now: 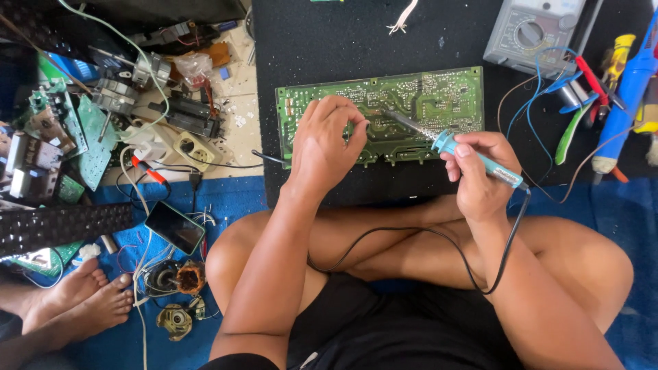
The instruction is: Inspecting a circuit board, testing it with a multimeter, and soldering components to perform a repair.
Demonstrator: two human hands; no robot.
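On the black mat in front of the seated person, a long green rectangular printed circuit board (411,103) is lying solder side up, its near edge just beyond the crossed legs. The right hand (480,179) is clamping its fingers around a light blue plastic-handled soldering iron (473,156), holding it like a pen, and the metal tip is resting on the board near its middle. The left hand (327,140) is pressing on the board just beside the tip, thumb and forefinger pinched together; whether they are gripping a strand of solder or a small part cannot be told. The iron's black cord (439,236) is trailing from the handle across the lap.

In my judgement the joint is being worked now. Doing it well calls for holding the tip steady on one pad only, keeping the left fingers clear of the hot metal, and letting the cord hang slack so that it is not dragging the handle.

Beyond the board, a grey multimeter (531,31) with red and blue leads is sitting at the mat's far right corner, beside screwdrivers with coloured handles. To the left, loose boards, motor parts, a dark phone (175,227) and a white socket strip are lying scattered. Another person's bare feet (86,294) are resting at the lower left.
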